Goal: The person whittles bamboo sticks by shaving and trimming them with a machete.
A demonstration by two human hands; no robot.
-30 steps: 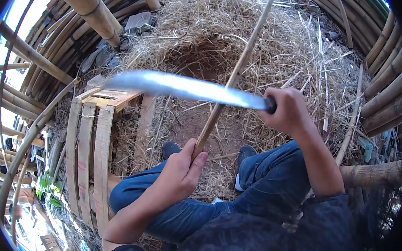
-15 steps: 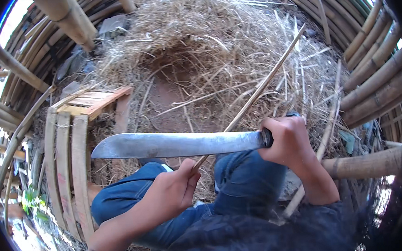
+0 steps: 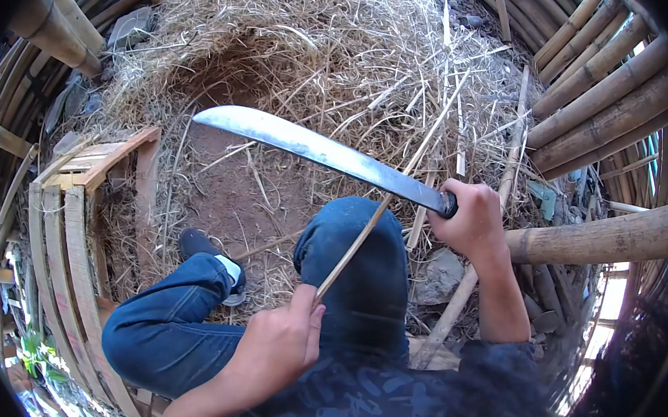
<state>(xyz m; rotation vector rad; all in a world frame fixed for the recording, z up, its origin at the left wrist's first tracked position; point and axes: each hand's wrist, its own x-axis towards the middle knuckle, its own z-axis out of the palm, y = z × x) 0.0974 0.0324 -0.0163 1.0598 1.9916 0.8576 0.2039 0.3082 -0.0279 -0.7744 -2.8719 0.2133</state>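
My right hand (image 3: 468, 217) is closed round the dark handle of a machete (image 3: 322, 153). Its broad blade slants up and to the left, over the ground in front of my knees. In my left hand (image 3: 281, 332) I grip the near end of a thin bamboo strip (image 3: 353, 248), thumb along it. The strip runs up and to the right, passing beneath the blade near the handle and on over the pile of shavings. Whether blade and strip touch, I cannot tell.
A slatted wooden crate (image 3: 63, 261) stands at my left. Pale bamboo shavings (image 3: 321, 45) are heaped ahead on reddish soil. A thick bamboo pole (image 3: 599, 237) juts in at the right, beside a grey stone (image 3: 437, 276). Bamboo walls curve round both sides.
The machete has swung from nearly level to tip-up, its tip moving right and away. My left hand has shifted down and left with the strip. My view has turned, showing more of my legs.
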